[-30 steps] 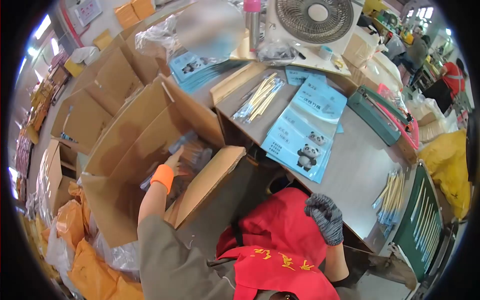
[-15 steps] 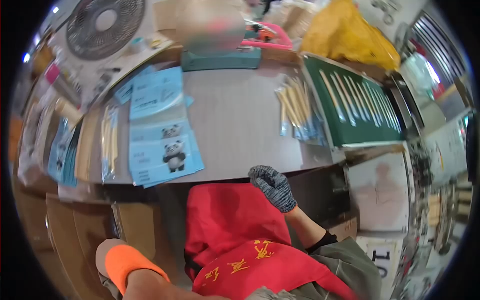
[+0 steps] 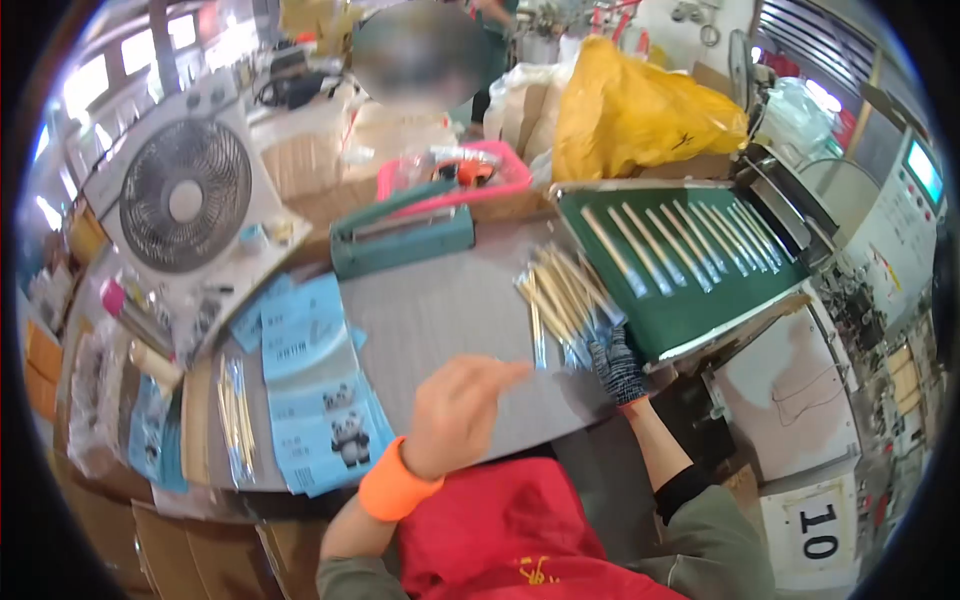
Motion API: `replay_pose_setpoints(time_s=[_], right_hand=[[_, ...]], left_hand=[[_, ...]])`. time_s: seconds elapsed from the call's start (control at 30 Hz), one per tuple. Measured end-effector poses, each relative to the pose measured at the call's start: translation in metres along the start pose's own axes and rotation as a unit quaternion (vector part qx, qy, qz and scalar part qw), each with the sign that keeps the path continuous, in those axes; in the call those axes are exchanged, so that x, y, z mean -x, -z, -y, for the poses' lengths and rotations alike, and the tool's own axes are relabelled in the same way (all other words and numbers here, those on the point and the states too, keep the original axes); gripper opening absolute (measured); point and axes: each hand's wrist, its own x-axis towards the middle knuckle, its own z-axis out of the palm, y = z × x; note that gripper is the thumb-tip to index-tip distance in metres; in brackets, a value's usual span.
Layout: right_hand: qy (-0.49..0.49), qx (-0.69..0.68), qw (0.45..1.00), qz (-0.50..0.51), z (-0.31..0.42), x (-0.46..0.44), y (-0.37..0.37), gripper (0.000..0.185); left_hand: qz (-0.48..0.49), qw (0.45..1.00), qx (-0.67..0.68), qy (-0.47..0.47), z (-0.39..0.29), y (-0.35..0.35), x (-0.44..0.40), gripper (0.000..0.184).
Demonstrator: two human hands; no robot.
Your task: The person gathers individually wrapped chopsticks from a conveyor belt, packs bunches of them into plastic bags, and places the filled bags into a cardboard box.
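My left hand (image 3: 455, 415), bare with an orange wristband (image 3: 398, 483), is above the front of the table, fingers stretched to the right and slightly blurred. Nothing shows in it. My right hand (image 3: 616, 368), in a dark grey knit glove, is at the lower right end of a pile of wrapped wooden sticks (image 3: 562, 300), which look like chopsticks. Its fingers reach along the packets' blue ends, and I see no firm grip. Left of my left hand lie blue printed sleeves with a panda (image 3: 350, 440).
A green conveyor belt (image 3: 660, 320) carries a row of wrapped sticks at right. Further back stand a teal sealer-like device (image 3: 400, 245), a pink basket (image 3: 515, 170) and a yellow bag (image 3: 640, 120). A fan (image 3: 185, 200) stands left, near more wrapped sticks (image 3: 237, 420).
My left hand has risen from low at the left to above the table's front. My right hand has moved forward and right from my lap to the stick pile. The view has tilted up.
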Motion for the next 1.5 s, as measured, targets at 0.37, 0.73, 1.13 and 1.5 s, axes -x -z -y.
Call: replay_pose_setpoints(time_s=[0.37, 0.73, 1.13, 1.5], right_hand=[[0.143, -0.001, 0.989, 0.046, 0.052, -0.028, -0.037, 0.061], [0.155, -0.244, 0.927, 0.241, 0.147, 0.054, -0.015, 0.046], [0.238, 0.047, 0.966, 0.086, 0.129, 0.045, -0.057, 0.049], [0.236, -0.051, 0.97, 0.038, 0.126, 0.047, -0.063, 0.039]], left_hand=[[-0.025, 0.945, 0.023, 0.326, 0.163, -0.114, 0.075, 0.045], [-0.093, 0.94, -0.192, 0.267, 0.15, -0.068, 0.127, 0.056], [-0.169, 0.919, -0.139, 0.327, 0.142, -0.071, 0.127, 0.021], [-0.254, 0.94, 0.059, 0.22, 0.025, -0.01, 0.065, 0.018]])
